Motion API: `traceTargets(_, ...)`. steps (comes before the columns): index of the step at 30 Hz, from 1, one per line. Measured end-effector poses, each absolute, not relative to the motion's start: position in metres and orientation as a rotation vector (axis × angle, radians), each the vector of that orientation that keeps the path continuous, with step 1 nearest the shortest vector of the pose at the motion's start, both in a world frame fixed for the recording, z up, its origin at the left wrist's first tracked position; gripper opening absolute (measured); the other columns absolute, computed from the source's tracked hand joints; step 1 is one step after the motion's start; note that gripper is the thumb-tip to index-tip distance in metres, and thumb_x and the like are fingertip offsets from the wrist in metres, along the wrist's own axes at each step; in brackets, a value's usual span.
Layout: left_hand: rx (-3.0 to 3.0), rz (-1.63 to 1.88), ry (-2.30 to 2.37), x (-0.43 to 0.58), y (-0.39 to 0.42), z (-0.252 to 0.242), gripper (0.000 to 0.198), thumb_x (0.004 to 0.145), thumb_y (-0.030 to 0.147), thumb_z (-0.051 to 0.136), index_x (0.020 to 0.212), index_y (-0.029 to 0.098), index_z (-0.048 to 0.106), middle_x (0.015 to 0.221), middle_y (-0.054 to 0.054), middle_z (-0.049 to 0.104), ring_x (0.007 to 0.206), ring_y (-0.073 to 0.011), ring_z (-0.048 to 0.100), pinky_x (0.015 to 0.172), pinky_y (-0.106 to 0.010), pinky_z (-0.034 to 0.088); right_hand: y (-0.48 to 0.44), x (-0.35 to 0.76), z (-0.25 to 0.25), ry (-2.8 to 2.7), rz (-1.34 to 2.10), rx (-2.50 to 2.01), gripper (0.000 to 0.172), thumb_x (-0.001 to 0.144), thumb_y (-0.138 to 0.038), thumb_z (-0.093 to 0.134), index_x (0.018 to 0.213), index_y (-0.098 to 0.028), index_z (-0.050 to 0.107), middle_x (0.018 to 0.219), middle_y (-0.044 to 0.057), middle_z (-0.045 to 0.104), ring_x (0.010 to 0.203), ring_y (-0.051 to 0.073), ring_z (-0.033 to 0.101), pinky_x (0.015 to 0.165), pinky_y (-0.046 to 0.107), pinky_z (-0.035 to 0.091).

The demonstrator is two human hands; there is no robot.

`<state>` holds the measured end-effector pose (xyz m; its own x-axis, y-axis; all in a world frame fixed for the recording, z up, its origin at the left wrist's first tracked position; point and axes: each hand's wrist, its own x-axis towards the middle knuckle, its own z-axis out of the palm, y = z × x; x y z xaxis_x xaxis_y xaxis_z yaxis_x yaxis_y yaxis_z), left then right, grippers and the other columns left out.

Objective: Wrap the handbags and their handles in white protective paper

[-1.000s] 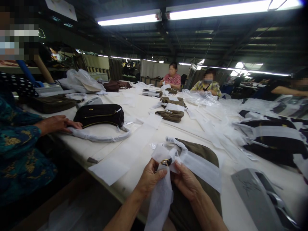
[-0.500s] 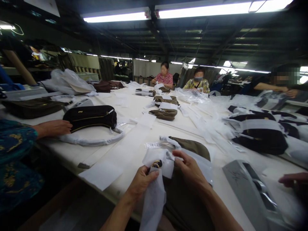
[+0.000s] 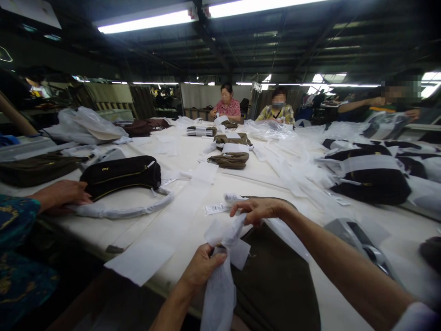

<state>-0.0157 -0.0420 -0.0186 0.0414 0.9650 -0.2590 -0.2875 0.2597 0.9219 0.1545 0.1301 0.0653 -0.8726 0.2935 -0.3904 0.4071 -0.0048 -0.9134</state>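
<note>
An olive-brown bag (image 3: 275, 271) lies at the table's near edge, and its strap is wrapped in white tissue paper (image 3: 219, 294). My left hand (image 3: 203, 266) is closed on the wrapped strap, thumb on top, close to a metal ring that the paper now mostly covers. My right hand (image 3: 258, 210) pinches the white paper a little farther up, fingers bent over it, its wrist above the bag. Just beyond the fingers lies a small clear packet with a printed label (image 3: 217, 209).
A grey tape dispenser (image 3: 358, 239) stands to the right, in front of paper-banded black bags (image 3: 372, 172). On the left, a co-worker's hand (image 3: 64, 195) touches a black bag (image 3: 120, 174). Olive bags (image 3: 229, 158) lie mid-table; other people sit at the far side.
My right hand has moved up and over the paper, its forearm swinging across the bag. Paper now covers most of the metal ring. My view has shifted slightly right.
</note>
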Motion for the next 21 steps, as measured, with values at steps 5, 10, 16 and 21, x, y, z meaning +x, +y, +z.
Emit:
traceTargets(5,0.798,1.078,1.073,-0.014,-0.035,-0.022,0.045,0.061,0.034,0.071,0.099,0.013,0.063,0.077,-0.002,0.064,0.062,-0.0137,0.053,0.060,-0.022,0.039,0.141,0.156,0.068,2.176,-1.888,0.683,0.032,0.057,-0.022,0.069,0.087,-0.013,0.065,0.064,-0.003,0.060,0.049,0.006,0.049,0.045,0.016,0.041)
traceTargets(10,0.809,1.019,1.051,-0.009,-0.038,-0.023,0.038,0.066,0.034,0.068,0.095,0.012,0.063,0.071,-0.001,0.061,0.057,-0.0110,0.049,0.055,-0.020,0.036,0.149,0.147,0.046,2.203,-1.910,0.785,0.022,0.063,-0.033,0.066,0.071,-0.013,0.063,0.050,-0.006,0.052,0.041,0.005,0.043,0.044,0.018,0.042)
traceTargets(16,0.760,1.009,1.056,0.004,-0.046,-0.019,0.037,0.065,0.035,0.068,0.094,0.011,0.062,0.069,-0.001,0.059,0.061,-0.0137,0.052,0.057,-0.022,0.038,0.146,0.131,0.015,2.213,-1.882,0.839,0.035,0.064,-0.043,0.064,0.048,-0.016,0.049,0.037,-0.008,0.038,0.035,0.005,0.036,0.040,0.020,0.040)
traceTargets(21,0.694,1.123,1.025,0.004,-0.048,-0.023,0.048,0.060,0.034,0.073,0.101,0.013,0.059,0.083,-0.004,0.063,0.073,-0.0174,0.057,0.065,-0.024,0.042,0.141,0.129,0.004,2.349,-1.766,0.903,0.036,0.065,-0.046,0.064,0.050,-0.014,0.054,0.038,-0.005,0.046,0.037,0.006,0.040,0.041,0.019,0.034)
